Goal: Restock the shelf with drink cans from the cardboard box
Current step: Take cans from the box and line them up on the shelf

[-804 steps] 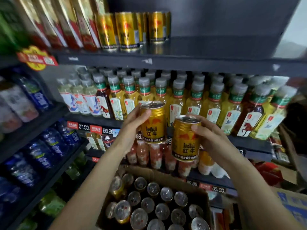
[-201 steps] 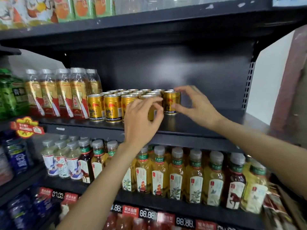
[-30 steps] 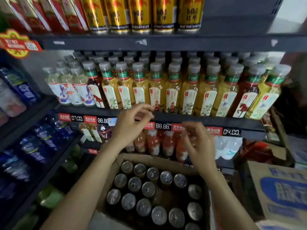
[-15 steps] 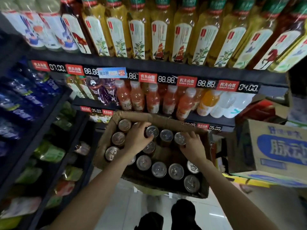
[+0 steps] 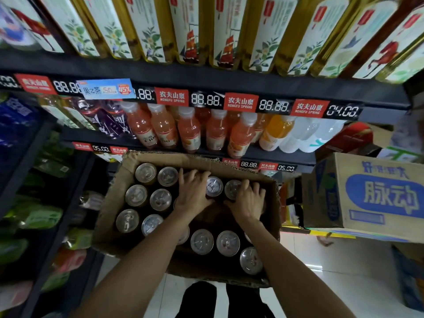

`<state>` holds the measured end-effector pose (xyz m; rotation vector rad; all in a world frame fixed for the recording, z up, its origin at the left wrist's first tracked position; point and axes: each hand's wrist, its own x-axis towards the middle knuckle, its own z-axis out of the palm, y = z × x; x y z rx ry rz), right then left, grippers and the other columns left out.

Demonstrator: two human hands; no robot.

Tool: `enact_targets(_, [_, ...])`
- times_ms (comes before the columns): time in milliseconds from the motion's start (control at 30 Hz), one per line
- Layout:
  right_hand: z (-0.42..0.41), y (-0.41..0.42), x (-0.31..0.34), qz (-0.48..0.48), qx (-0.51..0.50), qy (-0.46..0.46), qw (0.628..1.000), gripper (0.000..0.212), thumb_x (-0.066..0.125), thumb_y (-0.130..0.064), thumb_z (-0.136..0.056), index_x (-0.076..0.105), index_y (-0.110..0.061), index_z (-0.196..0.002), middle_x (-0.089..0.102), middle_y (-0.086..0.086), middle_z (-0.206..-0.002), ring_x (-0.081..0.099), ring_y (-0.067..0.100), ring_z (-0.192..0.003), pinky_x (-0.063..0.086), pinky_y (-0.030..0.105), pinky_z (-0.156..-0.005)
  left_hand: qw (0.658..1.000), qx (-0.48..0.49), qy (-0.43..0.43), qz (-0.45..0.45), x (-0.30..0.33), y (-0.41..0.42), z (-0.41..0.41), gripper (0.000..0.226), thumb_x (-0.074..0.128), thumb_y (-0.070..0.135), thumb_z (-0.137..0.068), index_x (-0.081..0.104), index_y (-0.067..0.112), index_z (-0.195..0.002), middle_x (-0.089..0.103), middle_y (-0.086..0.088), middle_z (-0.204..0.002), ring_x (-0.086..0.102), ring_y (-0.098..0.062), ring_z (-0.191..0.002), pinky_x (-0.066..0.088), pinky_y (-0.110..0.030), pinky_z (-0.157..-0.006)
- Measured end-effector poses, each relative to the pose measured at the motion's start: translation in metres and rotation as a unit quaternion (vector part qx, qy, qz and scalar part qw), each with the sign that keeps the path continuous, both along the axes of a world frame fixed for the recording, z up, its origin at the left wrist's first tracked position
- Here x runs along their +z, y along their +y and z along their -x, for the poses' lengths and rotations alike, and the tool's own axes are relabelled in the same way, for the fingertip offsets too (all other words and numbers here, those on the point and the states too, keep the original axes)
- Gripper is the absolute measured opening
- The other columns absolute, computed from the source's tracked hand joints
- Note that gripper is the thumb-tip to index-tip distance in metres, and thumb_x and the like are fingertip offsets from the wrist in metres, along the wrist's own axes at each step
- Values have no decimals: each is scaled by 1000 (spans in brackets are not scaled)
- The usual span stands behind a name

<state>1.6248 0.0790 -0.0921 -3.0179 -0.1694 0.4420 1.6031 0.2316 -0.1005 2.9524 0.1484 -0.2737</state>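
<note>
Down in the open brown cardboard box (image 5: 114,196) stand the silver-topped drink cans (image 5: 160,199), upright in rows, with a bare gap in the middle. Both hands are inside it. The left hand (image 5: 192,193) lies over the far row, its fingers curled down around a can that it hides. The right hand (image 5: 249,200) curls likewise over another hidden can, just beside two visible can tops (image 5: 214,186). Behind the box, a dark shelf (image 5: 263,153) carries orange juice bottles (image 5: 190,131), and the shelf above it has red price tags (image 5: 241,102) under tall yellow tea bottles (image 5: 146,26). To the right sits a blue-printed carton (image 5: 376,193) over a pale tiled floor (image 5: 332,271).
</note>
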Motion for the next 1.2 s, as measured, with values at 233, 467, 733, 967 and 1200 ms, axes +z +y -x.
enact_targets(233, [17,-19,51,-172,-34,-117,977,67,81,-41,-60,52,-11,-113,63,11,-109,53,34,-104,38,41,-87,988,32,-82,128,5,8,10,70,79,53,-60,55,23,-119,56,2,-125,40,-18,-128,12,-43,-114])
enact_targets(467, [21,-58,161,-610,-122,89,778,70,80,-34,-64,47,-29,-125,59,-11,-114,61,6,-103,52,22,-80,799,138,-82,580,114,14,34,70,81,57,-48,52,45,-110,57,11,-117,55,-11,-109,47,-31,-92])
enact_targets(733, [27,-53,226,-700,-164,142,680,52,64,-43,-69,57,-23,-117,70,0,-107,67,19,-100,53,37,-80,719,92,-124,678,223,8,40,73,76,70,-45,58,38,-108,69,13,-107,63,-6,-103,50,-22,-81])
enact_targets(967, [17,-64,314,-774,-72,130,616,56,51,-55,-80,61,-9,-109,69,12,-95,68,25,-80,57,34,-63,730,13,-229,644,319,8,26,61,75,71,-46,66,37,-96,71,13,-98,66,-7,-97,51,-20,-76])
enact_targets(1200, [-20,-94,422,-714,94,22,693,92,87,-61,-20,61,-26,-100,75,-3,-85,72,14,-76,56,24,-57,743,-49,-381,548,419,-5,-12,65,67,79,-45,57,41,-96,66,29,-91,62,7,-91,48,-11,-73])
